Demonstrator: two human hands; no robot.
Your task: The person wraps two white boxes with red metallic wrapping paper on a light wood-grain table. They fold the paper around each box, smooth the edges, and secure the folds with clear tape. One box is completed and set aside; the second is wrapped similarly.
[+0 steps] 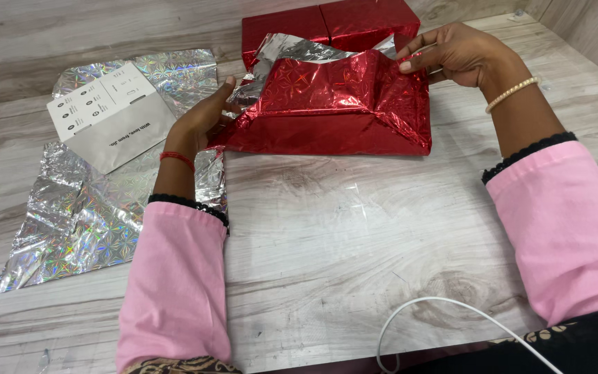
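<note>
Left hand (205, 114) lies flat and open, fingers pressed on the left end of the parcel (340, 111), palm down, forearm in a pink sleeve running up from bottom of view, red thread at the wrist. Far left: one silver foil sheet (84, 221) spread on the bench (327, 235), crinkled, with one flat white card (109, 114) lying on its upper part. Middle: one parcel, half-wrapped in shiny red foil, silver underside showing at the open top flap, corners folded in at the front. Behind it, touching: two red-wrapped boxes (327, 24) side by side. Right hand (455, 52) pinches the parcel's upper right foil edge between thumb and fingers, wrist bent, pearl bracelet on it. One white cable (444, 305) loops at bottom right, near edge.
</note>
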